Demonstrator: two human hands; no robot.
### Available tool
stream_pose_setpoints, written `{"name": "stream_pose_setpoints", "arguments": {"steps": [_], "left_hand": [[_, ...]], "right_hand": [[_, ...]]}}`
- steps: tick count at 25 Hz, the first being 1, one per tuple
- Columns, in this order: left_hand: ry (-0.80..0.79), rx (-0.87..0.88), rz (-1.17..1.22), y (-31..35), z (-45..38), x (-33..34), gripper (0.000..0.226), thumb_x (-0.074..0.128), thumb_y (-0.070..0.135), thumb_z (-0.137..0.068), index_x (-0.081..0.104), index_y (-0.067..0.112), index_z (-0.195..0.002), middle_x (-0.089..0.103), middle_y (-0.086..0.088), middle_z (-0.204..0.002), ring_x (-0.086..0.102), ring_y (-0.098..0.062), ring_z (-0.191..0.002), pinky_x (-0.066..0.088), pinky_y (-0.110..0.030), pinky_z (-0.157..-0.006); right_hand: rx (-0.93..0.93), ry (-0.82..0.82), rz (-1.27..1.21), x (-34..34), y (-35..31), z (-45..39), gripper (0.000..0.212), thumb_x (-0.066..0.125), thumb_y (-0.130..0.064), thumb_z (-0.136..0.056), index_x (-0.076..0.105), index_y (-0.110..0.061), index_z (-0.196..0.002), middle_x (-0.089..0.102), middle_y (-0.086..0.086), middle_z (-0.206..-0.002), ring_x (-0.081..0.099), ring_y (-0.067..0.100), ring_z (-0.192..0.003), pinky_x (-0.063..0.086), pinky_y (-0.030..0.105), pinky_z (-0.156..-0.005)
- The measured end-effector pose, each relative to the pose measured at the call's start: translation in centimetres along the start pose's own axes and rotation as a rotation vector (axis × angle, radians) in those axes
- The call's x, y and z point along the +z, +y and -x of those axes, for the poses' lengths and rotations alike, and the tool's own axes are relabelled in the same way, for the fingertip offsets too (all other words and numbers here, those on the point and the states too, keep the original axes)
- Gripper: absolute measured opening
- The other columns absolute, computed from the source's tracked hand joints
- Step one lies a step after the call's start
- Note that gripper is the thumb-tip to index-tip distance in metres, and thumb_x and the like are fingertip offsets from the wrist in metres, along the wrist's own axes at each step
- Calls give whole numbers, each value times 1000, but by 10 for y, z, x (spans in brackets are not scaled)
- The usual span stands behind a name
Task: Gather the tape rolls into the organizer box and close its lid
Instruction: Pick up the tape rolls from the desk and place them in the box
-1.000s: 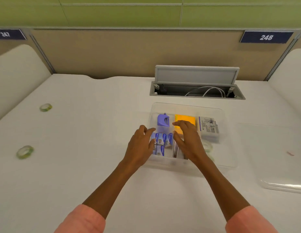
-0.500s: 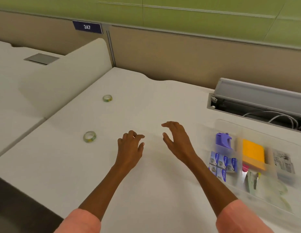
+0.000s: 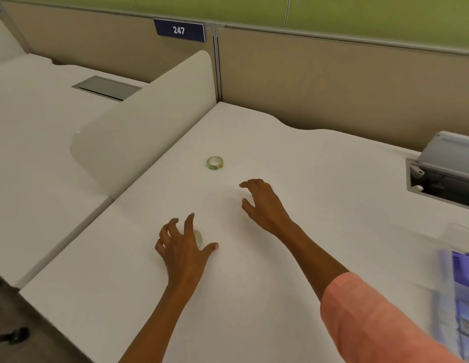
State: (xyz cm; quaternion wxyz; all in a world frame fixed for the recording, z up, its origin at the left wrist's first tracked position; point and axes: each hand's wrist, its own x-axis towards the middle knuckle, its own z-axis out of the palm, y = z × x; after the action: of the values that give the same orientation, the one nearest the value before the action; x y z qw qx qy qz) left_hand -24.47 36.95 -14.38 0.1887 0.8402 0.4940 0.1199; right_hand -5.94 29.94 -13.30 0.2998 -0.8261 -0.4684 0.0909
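The head view looks down on a white desk [image 3: 306, 258] backed by a tan partition panel [image 3: 332, 82] that carries a dark blue sign reading 247 [image 3: 179, 30]. Taking the left hand [image 3: 185, 247] as the landmark: it is low over the desk with its fingers spread and curled downward, thumb stretched out to the side, arched over the near tape roll [image 3: 199, 238], of which only a pale, translucent sliver shows between the index finger and the thumb. Whether the fingers actually touch that roll I cannot tell; nothing is pinched in plain sight. Farther from the camera than this hand, and a little toward the right, a second tape roll [image 3: 215, 162] lies flat on the desk, clear with a green and yellow patterned side, well apart from both hands. The right hand [image 3: 263, 203] is beyond and to the right of the left hand, fingers loosely spread and bent, holding nothing, between the near roll and the far one. Its salmon sleeve [image 3: 380, 320] fills the lower right. Far right of the left hand, at the frame's edge, the blurred clear organizer box [image 3: 446, 305] shows purple and blue contents; its lid is not visible. Beyond it, a grey cable hatch [image 3: 442, 166] stands open. To the left of the left hand, a white rounded divider [image 3: 139, 137] separates the neighbouring desk.
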Motion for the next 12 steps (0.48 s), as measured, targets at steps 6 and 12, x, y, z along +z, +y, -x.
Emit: {"name": "stream_pose_setpoints", "arguments": {"steps": [6, 12], "left_hand": [[-195, -125, 147, -21, -32, -8, 69, 79, 36, -65, 48, 22, -125, 44, -11, -122, 44, -28, -114, 40, -34, -87], [-146, -115, 397, -34, -54, 1, 67, 84, 18, -61, 55, 14, -121, 41, 2, -108, 52, -28, -112, 48, -38, -90]], "right_hand": [[92, -89, 52, 36, -1, -78, 51, 48, -20, -90, 35, -18, -139, 27, 14, -150, 30, 32, -134, 35, 42, -105], [55, -260, 298, 54, -4, -123, 63, 48, -38, -90, 20, -23, -144, 8, 14, -156, 17, 38, -139, 20, 47, -112]]}}
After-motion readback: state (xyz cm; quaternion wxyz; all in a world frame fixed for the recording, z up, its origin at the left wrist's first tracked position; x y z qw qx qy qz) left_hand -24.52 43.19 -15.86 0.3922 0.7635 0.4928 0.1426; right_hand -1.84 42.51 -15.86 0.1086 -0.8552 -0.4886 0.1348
